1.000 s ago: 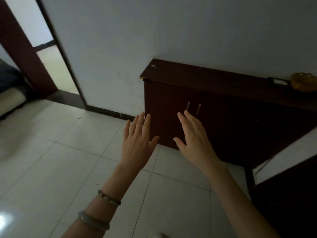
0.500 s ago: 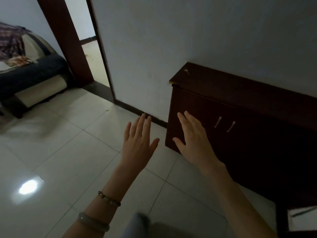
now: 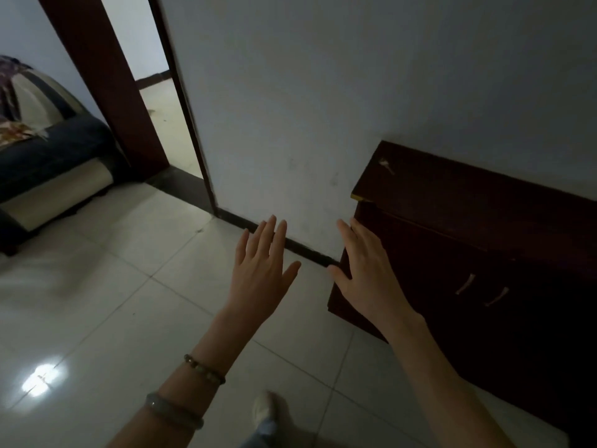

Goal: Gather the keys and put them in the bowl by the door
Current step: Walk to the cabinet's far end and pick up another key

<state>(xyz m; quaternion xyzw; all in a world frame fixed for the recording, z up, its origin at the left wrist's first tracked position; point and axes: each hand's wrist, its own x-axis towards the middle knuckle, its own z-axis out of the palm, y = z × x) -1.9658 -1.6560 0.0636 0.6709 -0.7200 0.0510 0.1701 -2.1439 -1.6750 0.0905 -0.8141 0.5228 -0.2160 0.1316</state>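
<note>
Key (image 3: pixel 386 165) (tiny, blurred) on cabinet (image 3: pixel 484 202)

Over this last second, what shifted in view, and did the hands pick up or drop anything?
The view swung left: the cabinet slid to the right of the picture, the doorway and sofa came in, and the yellow thing on the cabinet's far end left the picture. A foot now shows below. Nothing was taken or let go. Left hand and right hand stay open and empty; the key lies untouched on the cabinet.

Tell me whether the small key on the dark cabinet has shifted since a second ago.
No. The key lies near the left back corner of the cabinet top, the same spot as before. Only the camera has swung left, sliding the cabinet rightward in view.
</note>
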